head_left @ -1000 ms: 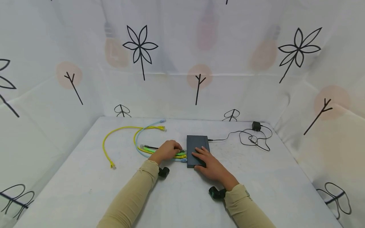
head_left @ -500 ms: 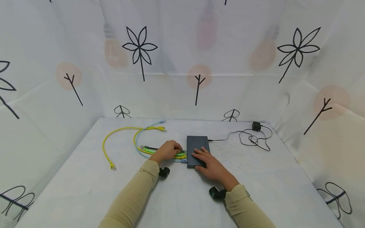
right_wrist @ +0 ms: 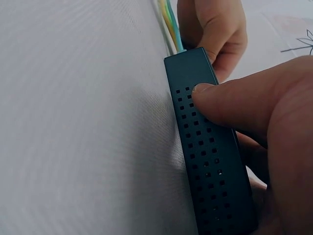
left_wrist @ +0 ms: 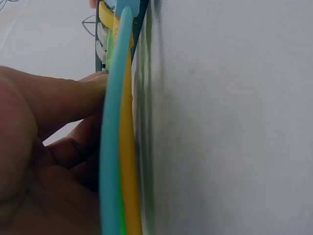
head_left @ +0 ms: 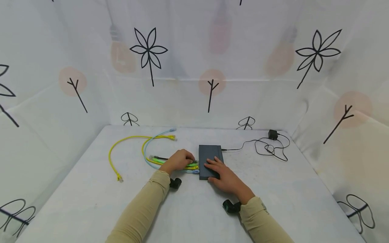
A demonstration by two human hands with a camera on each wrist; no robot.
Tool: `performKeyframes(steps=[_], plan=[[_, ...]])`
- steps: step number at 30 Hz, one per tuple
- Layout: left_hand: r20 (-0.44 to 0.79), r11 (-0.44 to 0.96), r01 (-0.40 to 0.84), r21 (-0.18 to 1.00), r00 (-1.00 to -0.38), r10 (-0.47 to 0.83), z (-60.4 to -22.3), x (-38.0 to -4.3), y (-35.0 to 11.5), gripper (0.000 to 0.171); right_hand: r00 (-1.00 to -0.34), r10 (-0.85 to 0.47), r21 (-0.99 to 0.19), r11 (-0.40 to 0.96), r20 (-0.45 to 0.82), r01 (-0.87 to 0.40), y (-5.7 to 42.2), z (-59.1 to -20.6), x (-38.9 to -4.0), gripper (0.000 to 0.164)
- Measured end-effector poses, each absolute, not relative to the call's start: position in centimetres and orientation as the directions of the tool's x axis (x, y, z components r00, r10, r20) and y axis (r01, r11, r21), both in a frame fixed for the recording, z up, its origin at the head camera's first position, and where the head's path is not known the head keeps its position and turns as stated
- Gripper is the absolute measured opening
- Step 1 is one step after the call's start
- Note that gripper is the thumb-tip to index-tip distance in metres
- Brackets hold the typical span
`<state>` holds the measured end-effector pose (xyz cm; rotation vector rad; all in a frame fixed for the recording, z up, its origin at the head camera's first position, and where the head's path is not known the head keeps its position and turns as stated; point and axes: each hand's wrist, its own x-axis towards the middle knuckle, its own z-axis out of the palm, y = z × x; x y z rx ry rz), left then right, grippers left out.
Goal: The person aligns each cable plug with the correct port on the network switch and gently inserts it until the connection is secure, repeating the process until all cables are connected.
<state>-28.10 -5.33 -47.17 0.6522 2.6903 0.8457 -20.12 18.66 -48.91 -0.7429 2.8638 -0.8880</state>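
Observation:
My left hand (head_left: 177, 159) pinches the black network cable (head_left: 161, 158) close to the left side of a dark network switch (head_left: 209, 152); its fingers hide the pinched part. Green (head_left: 158, 161), yellow (left_wrist: 126, 147) and light blue (left_wrist: 111, 147) network cables run beside that hand to the switch's ports. My right hand (head_left: 226, 176) rests on the switch with its fingers spread over the top. In the right wrist view the thumb (right_wrist: 215, 100) presses against the vented side.
A loose yellow network cable (head_left: 112, 158) curves over the white table (head_left: 194, 216) on the left. A thin black cord (head_left: 243, 145) leads from the switch's right side to a power adapter (head_left: 273, 134) at the back right. Printed cloth walls (head_left: 188, 101) surround the table.

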Motion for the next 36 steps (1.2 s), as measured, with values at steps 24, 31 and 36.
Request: performKeyframes(steps=[24,31,36], plan=[[-0.098,0.739,0.29,0.608,-0.896,0.432,-47.6,-27.1,-5.3,0.022,-0.882,-0.468,-0.565,0.712,0.063,-0.418,18.6,-49.1,-20.0,0.054],[-0.073,0.739,0.321,0.592,-0.892,0.447,-47.3,-26.9,-5.5,0.024,-0.885,-0.46,-0.547,0.725,0.07,-0.419,18.7,-48.9,-20.0,0.054],[-0.047,0.741,0.331,0.584,-0.898,0.438,-47.3,-26.8,-6.2,0.025,-0.887,-0.456,-0.538,0.73,0.077,-0.422,18.7,-48.9,-20.1,0.054]])
